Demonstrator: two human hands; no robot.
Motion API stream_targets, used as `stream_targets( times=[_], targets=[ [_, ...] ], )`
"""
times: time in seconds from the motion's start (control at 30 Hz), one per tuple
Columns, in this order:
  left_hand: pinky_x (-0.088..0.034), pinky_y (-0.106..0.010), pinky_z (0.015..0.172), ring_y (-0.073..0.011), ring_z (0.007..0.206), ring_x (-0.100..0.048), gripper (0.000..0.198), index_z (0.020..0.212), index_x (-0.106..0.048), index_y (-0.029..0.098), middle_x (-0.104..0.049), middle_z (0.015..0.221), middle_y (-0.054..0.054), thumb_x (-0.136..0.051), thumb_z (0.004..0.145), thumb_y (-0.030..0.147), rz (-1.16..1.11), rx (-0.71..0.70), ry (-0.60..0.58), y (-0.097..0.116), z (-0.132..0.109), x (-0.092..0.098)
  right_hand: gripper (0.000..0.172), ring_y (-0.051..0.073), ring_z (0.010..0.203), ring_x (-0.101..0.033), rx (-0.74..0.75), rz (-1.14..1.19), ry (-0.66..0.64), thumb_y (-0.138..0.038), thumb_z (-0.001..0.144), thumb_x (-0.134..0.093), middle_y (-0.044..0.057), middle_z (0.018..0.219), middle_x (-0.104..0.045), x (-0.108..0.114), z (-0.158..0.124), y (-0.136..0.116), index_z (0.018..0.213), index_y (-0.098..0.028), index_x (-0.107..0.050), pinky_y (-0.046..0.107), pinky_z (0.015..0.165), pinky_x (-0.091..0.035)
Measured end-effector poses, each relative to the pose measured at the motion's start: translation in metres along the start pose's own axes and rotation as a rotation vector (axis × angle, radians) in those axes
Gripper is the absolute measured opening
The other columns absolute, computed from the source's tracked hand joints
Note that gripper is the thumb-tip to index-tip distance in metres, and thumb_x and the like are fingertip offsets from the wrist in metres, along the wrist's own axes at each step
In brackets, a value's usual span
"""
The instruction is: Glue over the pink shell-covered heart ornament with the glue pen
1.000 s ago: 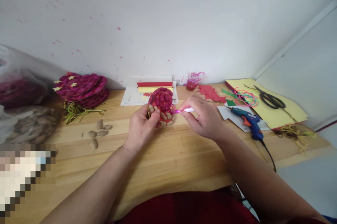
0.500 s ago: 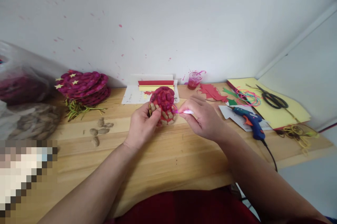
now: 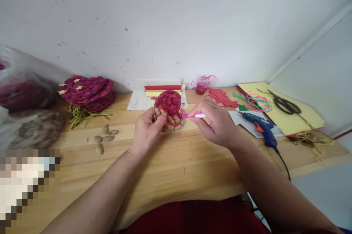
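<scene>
My left hand [image 3: 147, 131] grips a round red disc covered with peanuts [image 3: 171, 103] by its left edge, thumb on the front. The peanuts on its upper part are magenta, while several lower ones keep their bare tan shells. In my right hand [image 3: 217, 126] is a white-handled paintbrush [image 3: 198, 115], pinched between thumb and fingers. Its magenta tip meets the disc's right edge; whether it touches a peanut I cannot tell. A clear cup of magenta paint [image 3: 202, 86] stands behind my right hand, against the wall.
Left are stacked magenta peanut discs [image 3: 88, 91], loose peanuts [image 3: 100, 138] and a bag of peanuts [image 3: 35, 129]. Right lie a blue glue gun [image 3: 264, 127] with its cord, black scissors [image 3: 287, 104], coloured cords [image 3: 258, 101], yellow paper [image 3: 305, 117] and red cutouts [image 3: 221, 96].
The disc and my left hand have shifted slightly left. My right hand with the paintbrush has moved a little to the right; both grips are unchanged.
</scene>
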State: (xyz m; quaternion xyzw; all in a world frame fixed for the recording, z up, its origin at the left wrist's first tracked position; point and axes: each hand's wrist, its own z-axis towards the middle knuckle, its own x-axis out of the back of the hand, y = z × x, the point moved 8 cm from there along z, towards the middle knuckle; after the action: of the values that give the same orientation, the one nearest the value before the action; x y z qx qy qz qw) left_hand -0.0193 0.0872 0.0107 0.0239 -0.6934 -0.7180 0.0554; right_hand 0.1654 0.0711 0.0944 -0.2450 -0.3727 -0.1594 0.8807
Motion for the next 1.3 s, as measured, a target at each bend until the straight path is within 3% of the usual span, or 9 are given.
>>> stream_targets(
  times=[0.37, 0.6, 0.97, 1.1, 1.23, 1.3],
  targets=[
    [-0.053, -0.024, 0.050, -0.0120, 0.051, -0.059, 0.028, 0.082, -0.066, 0.013, -0.069, 0.069, -0.004, -0.075, 0.075, 0.039, -0.184, 0.100, 0.011, -0.007, 0.003, -0.003, 0.006, 0.016, 0.079, -0.058, -0.028, 0.065, 0.047, -0.015, 0.095, -0.058, 0.002, 0.085, -0.066, 0.004, 0.000, 0.004, 0.096, -0.020, -0.061, 0.031, 0.073, -0.042],
    [-0.053, -0.023, 0.051, -0.0114, 0.050, -0.058, 0.028, 0.081, -0.064, 0.015, -0.065, 0.066, 0.000, -0.074, 0.078, 0.042, -0.096, 0.048, -0.007, -0.002, 0.000, -0.002, 0.005, 0.017, 0.078, -0.058, -0.097, 0.077, 0.154, -0.018, 0.096, -0.057, 0.002, 0.084, -0.065, 0.012, 0.000, 0.010, 0.093, -0.021, -0.059, 0.032, 0.073, -0.043],
    [-0.052, -0.023, 0.051, -0.0115, 0.050, -0.057, 0.028, 0.080, -0.063, 0.016, -0.063, 0.065, 0.001, -0.073, 0.079, 0.042, -0.080, 0.038, 0.000, 0.000, 0.000, -0.001, 0.003, 0.017, 0.080, -0.060, -0.229, 0.120, 0.184, -0.023, 0.096, -0.058, 0.002, 0.089, -0.067, 0.016, -0.006, 0.028, 0.096, -0.021, -0.061, 0.032, 0.074, -0.043],
    [-0.052, -0.024, 0.052, -0.0122, 0.050, -0.059, 0.029, 0.080, -0.064, 0.016, -0.065, 0.067, 0.000, -0.074, 0.079, 0.043, -0.084, 0.032, -0.007, -0.002, 0.000, -0.001, 0.004, 0.018, 0.079, -0.060, -0.226, 0.126, 0.138, -0.023, 0.096, -0.058, 0.002, 0.086, -0.065, 0.012, -0.005, 0.027, 0.093, -0.022, -0.060, 0.034, 0.075, -0.044],
    [-0.050, -0.024, 0.050, -0.0125, 0.049, -0.058, 0.029, 0.077, -0.062, 0.017, -0.062, 0.062, 0.001, -0.074, 0.079, 0.044, -0.063, 0.012, 0.005, 0.000, 0.000, 0.000, 0.003, 0.019, 0.084, -0.061, -0.248, 0.111, 0.216, -0.024, 0.097, -0.058, 0.003, 0.091, -0.067, 0.018, -0.007, 0.030, 0.098, -0.022, -0.060, 0.034, 0.075, -0.044],
    [-0.050, -0.024, 0.051, -0.0124, 0.050, -0.058, 0.029, 0.077, -0.063, 0.017, -0.062, 0.063, 0.000, -0.073, 0.079, 0.044, -0.053, 0.010, 0.004, 0.000, -0.001, 0.000, 0.004, 0.018, 0.081, -0.061, -0.247, 0.131, 0.196, -0.024, 0.097, -0.058, 0.002, 0.089, -0.066, 0.016, -0.006, 0.030, 0.098, -0.022, -0.061, 0.033, 0.074, -0.044]
  ],
)
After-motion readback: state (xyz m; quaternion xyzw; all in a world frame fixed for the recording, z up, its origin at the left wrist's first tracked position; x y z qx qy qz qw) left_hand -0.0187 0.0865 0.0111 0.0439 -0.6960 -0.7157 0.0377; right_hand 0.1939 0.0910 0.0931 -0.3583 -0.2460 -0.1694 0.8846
